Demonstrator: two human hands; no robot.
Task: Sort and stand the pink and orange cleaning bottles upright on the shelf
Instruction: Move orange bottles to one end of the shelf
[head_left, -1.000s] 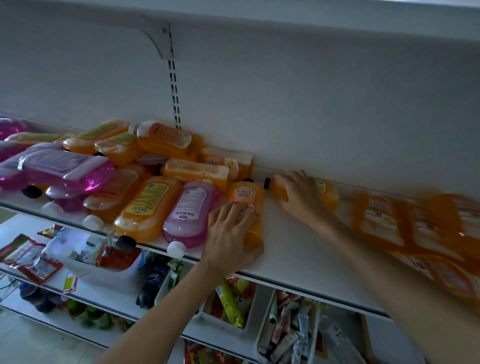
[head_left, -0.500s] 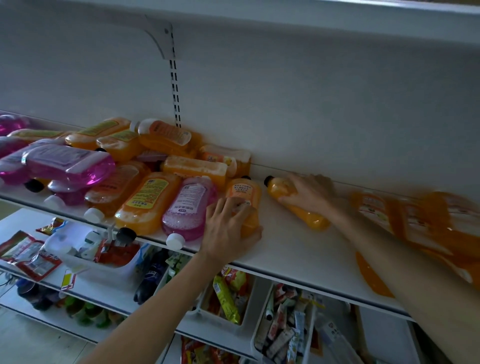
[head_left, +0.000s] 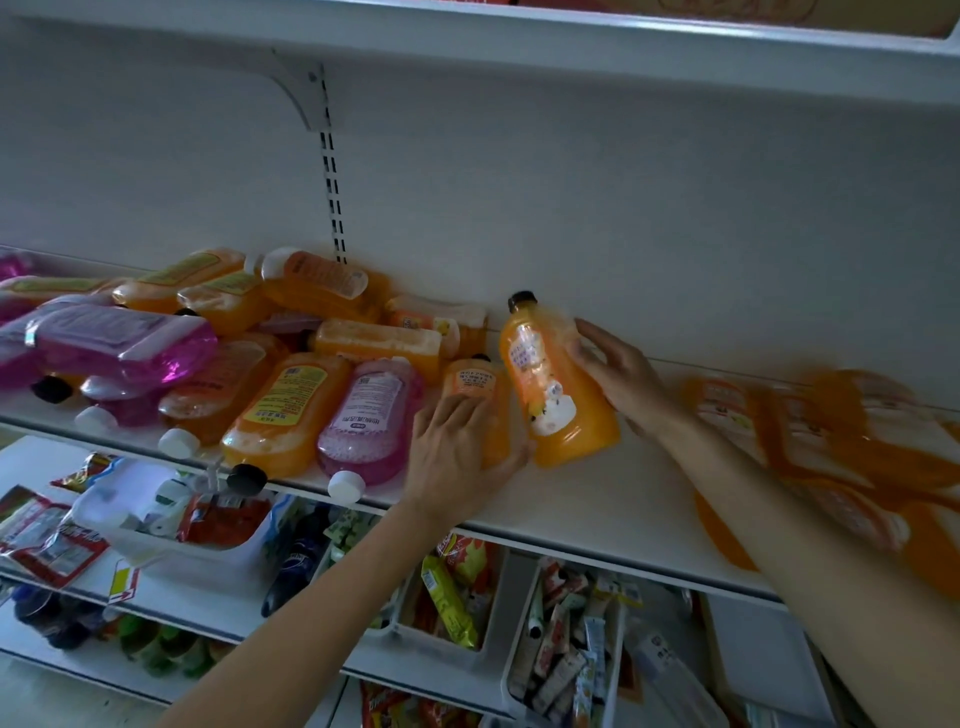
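Note:
My right hand (head_left: 618, 374) grips an orange bottle with a black cap (head_left: 550, 384), which stands nearly upright on the white shelf (head_left: 613, 499), leaning slightly left. My left hand (head_left: 457, 452) lies over a smaller orange bottle (head_left: 475, 384) that is on its side. A pink bottle with a white cap (head_left: 366, 421) and a large orange bottle (head_left: 283, 415) lie flat just left of it. A heap of pink and orange bottles (head_left: 218, 332) covers the shelf's left half. Blurred orange bottles (head_left: 841, 441) sit at the right.
A shelf bracket and slotted upright (head_left: 330, 171) run up the back wall behind the heap. Another shelf (head_left: 519, 31) hangs overhead. Below are lower shelves with white bins (head_left: 171, 540) of snack packets, tubes and dark bottles.
My right hand has tipped the black-capped orange bottle up from lying flat to nearly upright and brought it nearer my left hand. My left hand has stayed on the small orange bottle.

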